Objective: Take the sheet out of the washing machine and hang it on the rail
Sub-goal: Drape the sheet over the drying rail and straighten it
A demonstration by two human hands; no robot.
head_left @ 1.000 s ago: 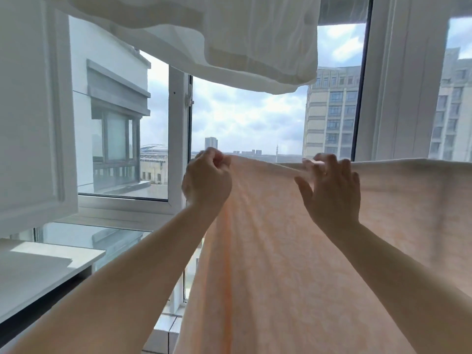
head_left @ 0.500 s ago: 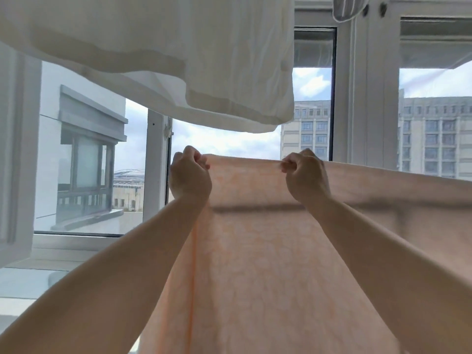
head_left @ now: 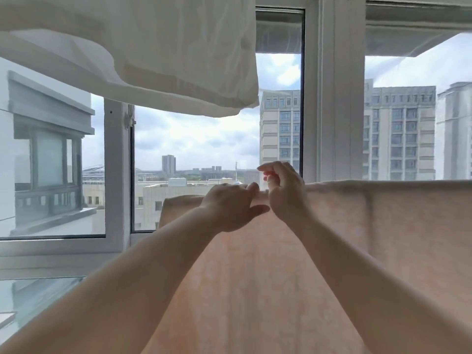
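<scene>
The peach sheet (head_left: 332, 251) hangs in front of me, its top edge folded over a rail that the fabric hides. My left hand (head_left: 229, 208) lies on that top edge with its fingers curled over it and the thumb stretched out in front. My right hand (head_left: 283, 192) is right beside it, touching the edge with its heel. Its fingers are loosely curled above the edge, with no fabric between them. A short end of the sheet reaches past my left hand to the left.
A white cloth (head_left: 153, 60) hangs overhead at the upper left, close above my hands. Behind the sheet stands a window with white frames (head_left: 334, 98). A white sill (head_left: 51, 259) runs along the lower left.
Both hands have come together at the middle of the top edge. The right hand has let go of the sheet and lifted its fingers. The sheet edge sits lower in view.
</scene>
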